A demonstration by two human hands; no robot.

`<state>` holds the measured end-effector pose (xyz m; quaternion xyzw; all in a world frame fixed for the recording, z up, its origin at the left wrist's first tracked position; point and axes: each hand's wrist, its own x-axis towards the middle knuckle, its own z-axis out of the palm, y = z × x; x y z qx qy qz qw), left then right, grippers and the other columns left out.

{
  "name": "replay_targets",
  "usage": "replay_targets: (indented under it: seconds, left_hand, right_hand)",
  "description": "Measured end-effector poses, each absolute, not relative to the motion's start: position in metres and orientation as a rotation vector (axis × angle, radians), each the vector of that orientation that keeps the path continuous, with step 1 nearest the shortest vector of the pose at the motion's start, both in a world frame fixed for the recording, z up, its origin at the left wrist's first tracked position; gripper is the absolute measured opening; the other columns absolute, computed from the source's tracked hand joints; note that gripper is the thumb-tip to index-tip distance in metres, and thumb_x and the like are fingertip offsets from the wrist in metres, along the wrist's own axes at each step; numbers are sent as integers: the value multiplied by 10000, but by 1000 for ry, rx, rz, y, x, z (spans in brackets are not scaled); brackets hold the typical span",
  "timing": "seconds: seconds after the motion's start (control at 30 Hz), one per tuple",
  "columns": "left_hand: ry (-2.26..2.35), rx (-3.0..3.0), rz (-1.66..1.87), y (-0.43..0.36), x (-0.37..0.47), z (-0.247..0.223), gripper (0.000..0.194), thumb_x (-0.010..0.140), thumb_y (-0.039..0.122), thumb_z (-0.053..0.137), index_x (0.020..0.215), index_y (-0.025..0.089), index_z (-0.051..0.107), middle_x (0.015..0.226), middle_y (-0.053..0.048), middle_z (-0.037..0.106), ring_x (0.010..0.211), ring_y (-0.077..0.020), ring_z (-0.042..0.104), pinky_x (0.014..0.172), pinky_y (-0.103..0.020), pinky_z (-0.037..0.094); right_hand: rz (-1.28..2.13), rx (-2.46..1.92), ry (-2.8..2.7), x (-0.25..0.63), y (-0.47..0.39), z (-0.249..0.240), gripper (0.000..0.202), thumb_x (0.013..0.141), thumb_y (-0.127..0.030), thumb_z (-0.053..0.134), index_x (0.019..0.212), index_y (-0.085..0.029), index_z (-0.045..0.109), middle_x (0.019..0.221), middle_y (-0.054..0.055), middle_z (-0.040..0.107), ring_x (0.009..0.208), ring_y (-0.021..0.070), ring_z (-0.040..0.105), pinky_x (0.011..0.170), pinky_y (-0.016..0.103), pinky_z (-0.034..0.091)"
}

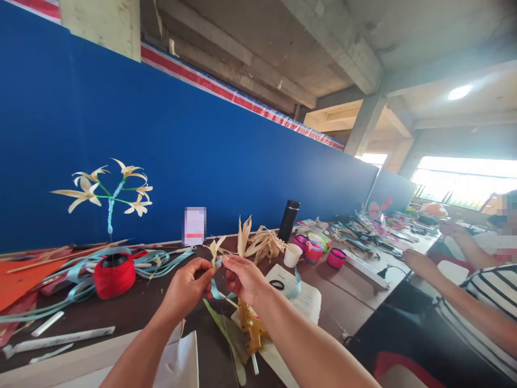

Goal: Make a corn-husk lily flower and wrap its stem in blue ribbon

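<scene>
My left hand [189,284] pinches the base of a small pale husk flower [215,247], its petals pointing up. Close beside it, my right hand [247,279] is closed on a light blue ribbon [215,291] at the flower's base, and the ribbon hangs down between my hands. Below my right hand lies a yellow glue gun [251,326], partly hidden by my forearm, next to a green husk leaf [224,327]. At the left, a branch of finished husk flowers [111,207] with a blue-wrapped stem stands upright in a red roll [115,277].
Dried husks [262,245], a white cup [292,255], a black flask [289,221] and pink rolls [336,258] stand along the blue partition [226,161]. Light blue strips [167,264] lie at left. A white box [183,355] is in front. Another person in stripes [484,312] works at right.
</scene>
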<state>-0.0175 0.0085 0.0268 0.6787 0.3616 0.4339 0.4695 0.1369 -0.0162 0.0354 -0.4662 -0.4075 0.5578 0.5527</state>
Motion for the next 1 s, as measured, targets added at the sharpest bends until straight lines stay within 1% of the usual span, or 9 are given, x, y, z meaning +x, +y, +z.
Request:
replay_targets:
  seconds: [0.13,0.3,0.4,0.5,0.6,0.77,0.83,0.9,1.0]
  left_hand:
    - [868,1632,1069,9,-16,27,238,722,432,603,762,201,561,488,70,557,448,-146,577,520,-245,432]
    - [886,1577,1035,8,-14,31,317,731,481,583,846,186,578,581,30,633,435,-140,567,477,-250,443]
    - [904,1573,1049,4,-15,37,314,724,484,584,805,182,588,647,2,654,464,-136,567,457,-244,453]
    - [918,1577,1080,1,-15,40,303,702,476,598,731,175,591,883,-53,690,468,-111,563,451,-245,463]
    - [913,1585,1083,0,-14,38,313,699,479,597,730,168,592,1074,-82,649,465,-92,562,458,-253,478]
    - [897,1659,1035,2,-13,30,321,739,487,571,796,172,597,858,-45,663,463,-111,565,482,-258,485]
    - [896,1683,1033,3,-13,28,322,745,491,571,796,175,595,866,-46,659,498,-122,582,492,-257,487]
    - [896,1685,1044,4,-12,26,330,739,500,578,779,172,591,993,-72,646,548,-128,602,493,-253,491]
    - [882,1667,1048,5,-12,26,351,725,513,587,776,166,590,1192,-101,576,597,-133,619,479,-249,494]
  right_hand:
    - [1361,-935,-857,134,-14,39,319,557,-348,824,756,-176,643,545,-72,491,455,31,392,399,134,279]
    - [1301,-831,-787,143,-20,45,294,568,-300,829,720,-164,618,548,-65,503,462,34,426,395,129,314]
    - [1228,-805,-740,162,-29,47,273,573,-262,827,721,-161,621,551,-66,499,449,28,421,383,123,317]
    - [1123,-798,-701,197,-44,51,270,583,-213,821,783,-155,648,590,-51,540,458,26,438,391,120,346]
    - [988,-811,-667,243,-59,60,333,555,-179,828,838,-158,654,622,-40,576,465,30,471,379,112,350]
    - [667,-843,-569,330,-76,79,356,533,-128,815,845,-170,649,582,-56,581,430,32,482,355,109,370]
    - [525,-855,-487,365,-81,84,332,549,-124,800,831,-180,635,569,-69,576,411,23,471,342,97,360]
    - [405,-876,-400,398,-87,85,298,589,-130,781,835,-182,621,567,-73,572,397,18,461,331,91,346]
    - [279,-925,-253,439,-96,80,185,713,-123,707,860,-159,601,571,-78,539,384,8,428,332,88,333]
